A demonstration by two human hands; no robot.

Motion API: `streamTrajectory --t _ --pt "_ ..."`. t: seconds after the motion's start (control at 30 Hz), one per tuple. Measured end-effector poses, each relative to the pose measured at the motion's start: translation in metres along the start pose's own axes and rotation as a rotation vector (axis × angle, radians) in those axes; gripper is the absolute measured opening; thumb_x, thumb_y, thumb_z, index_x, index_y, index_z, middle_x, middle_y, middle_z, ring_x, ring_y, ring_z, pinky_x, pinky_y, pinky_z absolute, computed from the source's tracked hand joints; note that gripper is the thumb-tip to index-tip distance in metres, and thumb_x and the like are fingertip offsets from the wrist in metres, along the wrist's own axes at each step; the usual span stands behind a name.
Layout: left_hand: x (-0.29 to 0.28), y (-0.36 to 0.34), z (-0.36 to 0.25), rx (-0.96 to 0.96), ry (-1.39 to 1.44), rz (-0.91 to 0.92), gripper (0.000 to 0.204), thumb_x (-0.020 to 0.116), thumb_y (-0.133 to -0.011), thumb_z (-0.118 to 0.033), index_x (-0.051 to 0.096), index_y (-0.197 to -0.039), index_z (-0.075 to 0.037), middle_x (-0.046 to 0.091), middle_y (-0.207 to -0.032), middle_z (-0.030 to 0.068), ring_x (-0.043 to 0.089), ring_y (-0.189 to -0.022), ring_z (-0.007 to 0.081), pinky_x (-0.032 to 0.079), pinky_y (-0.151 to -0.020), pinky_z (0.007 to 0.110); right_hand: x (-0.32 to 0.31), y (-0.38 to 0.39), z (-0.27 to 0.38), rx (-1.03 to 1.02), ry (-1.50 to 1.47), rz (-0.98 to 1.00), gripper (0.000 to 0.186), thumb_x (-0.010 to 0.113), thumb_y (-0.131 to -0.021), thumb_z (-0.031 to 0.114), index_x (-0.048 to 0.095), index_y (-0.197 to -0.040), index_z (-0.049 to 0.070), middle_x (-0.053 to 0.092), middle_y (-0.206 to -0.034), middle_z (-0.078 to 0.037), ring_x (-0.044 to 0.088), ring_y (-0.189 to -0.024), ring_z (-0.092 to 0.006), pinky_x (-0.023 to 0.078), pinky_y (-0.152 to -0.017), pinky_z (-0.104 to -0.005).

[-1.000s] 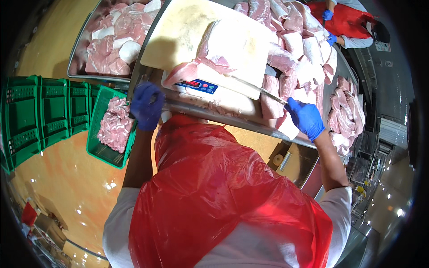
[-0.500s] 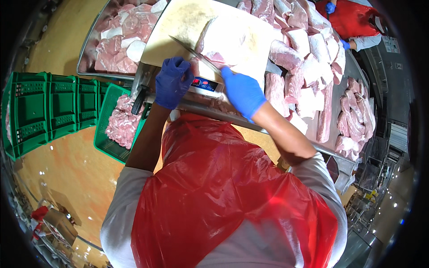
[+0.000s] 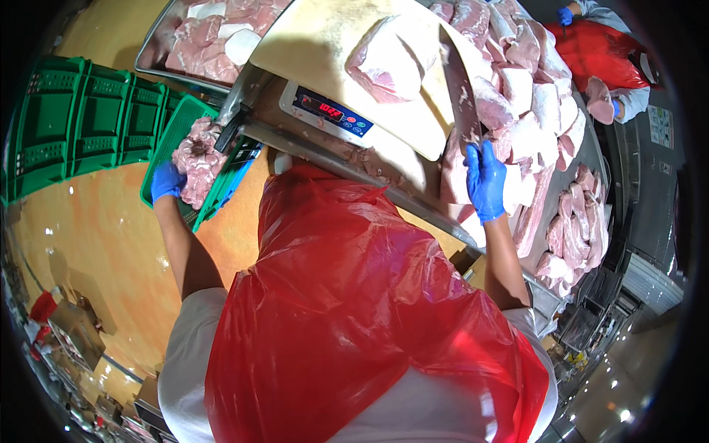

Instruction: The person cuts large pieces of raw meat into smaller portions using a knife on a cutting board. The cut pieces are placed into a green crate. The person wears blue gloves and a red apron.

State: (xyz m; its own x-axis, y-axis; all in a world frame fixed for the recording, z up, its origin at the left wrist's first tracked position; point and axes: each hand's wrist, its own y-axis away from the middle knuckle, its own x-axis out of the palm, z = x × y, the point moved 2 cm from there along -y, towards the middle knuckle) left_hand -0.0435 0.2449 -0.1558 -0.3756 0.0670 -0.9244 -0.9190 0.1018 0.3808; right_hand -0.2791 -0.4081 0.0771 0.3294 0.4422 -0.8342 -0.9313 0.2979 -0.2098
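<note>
My right hand (image 3: pixel 485 181), in a blue glove, is closed around the handle of a long knife (image 3: pixel 459 92). The blade points away from me, over the right edge of the cream cutting board (image 3: pixel 303 52), with bits of meat stuck to it. On the board lies a thick piece of pale pork (image 3: pixel 384 66), untouched by either hand. My left hand (image 3: pixel 168 181), also gloved, is at the left side of a green crate (image 3: pixel 156 159), beside the pork trimmings (image 3: pixel 196 166) in it. Its fingers are too indistinct to read.
A digital scale (image 3: pixel 325 111) sits by the board's near edge. Pork pieces heap up on the metal table (image 3: pixel 550 184) to the right. A metal tub (image 3: pixel 151 55) of cut pork stands far left, stacked green crates (image 3: pixel 59 125) at left. A co-worker in a red apron (image 3: pixel 598 55) handles meat.
My left hand has moved from the board's near edge left and down to the crate. My right hand has swung right, turning the knife away from the pork. The co-worker now holds a meat piece.
</note>
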Motion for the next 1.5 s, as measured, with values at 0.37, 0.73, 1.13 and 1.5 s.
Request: streamTrajectory --t 0.37,0.73,1.13,1.5 --pt "-0.201 0.06 -0.309 0.842 0.77 -0.701 0.018 0.065 -0.092 -0.005 0.069 -0.11 -0.003 0.07 -0.102 0.0182 0.069 -0.094 0.0351 0.055 -0.084 0.04 0.053 -0.089 0.083 -0.262 -0.055 0.031 0.019 0.059 -0.1 0.024 0.058 -0.099 0.005 0.066 -0.084 -0.023 0.065 -0.076 -0.0442 0.051 -0.063 -0.0495" --pt "-0.171 0.056 -0.276 0.716 0.751 -0.72 0.017 0.064 -0.089 -0.004 0.07 -0.105 -0.003 0.07 -0.096 0.018 0.069 -0.089 0.0355 0.055 -0.08 0.041 -0.022 -0.009 -0.03 -0.171 0.41 0.393 0.02 0.061 -0.098 0.027 0.056 -0.099 0.008 0.064 -0.072 -0.02 0.065 -0.063 -0.0406 0.052 -0.056 -0.0481" --pt "-0.204 0.086 -0.416 1.246 0.631 -0.777 0.028 0.066 -0.079 -0.009 0.069 -0.107 -0.004 0.065 -0.111 0.0116 0.067 -0.092 0.0288 0.056 -0.078 0.039 0.017 -0.041 0.035 -0.097 0.093 0.028 0.015 0.06 -0.099 0.02 0.06 -0.102 0.005 0.065 -0.082 -0.024 0.064 -0.074 -0.0468 0.05 -0.061 -0.0508" --pt "-0.166 0.061 -0.394 1.25 0.658 -0.879 0.025 0.075 -0.079 -0.012 0.066 -0.102 -0.01 0.066 -0.104 0.0083 0.068 -0.093 0.0275 0.057 -0.079 0.039 0.048 -0.069 0.075 -0.217 0.288 0.3 0.022 0.053 -0.101 0.029 0.054 -0.105 0.008 0.066 -0.082 -0.024 0.065 -0.072 -0.045 0.05 -0.062 -0.0537"
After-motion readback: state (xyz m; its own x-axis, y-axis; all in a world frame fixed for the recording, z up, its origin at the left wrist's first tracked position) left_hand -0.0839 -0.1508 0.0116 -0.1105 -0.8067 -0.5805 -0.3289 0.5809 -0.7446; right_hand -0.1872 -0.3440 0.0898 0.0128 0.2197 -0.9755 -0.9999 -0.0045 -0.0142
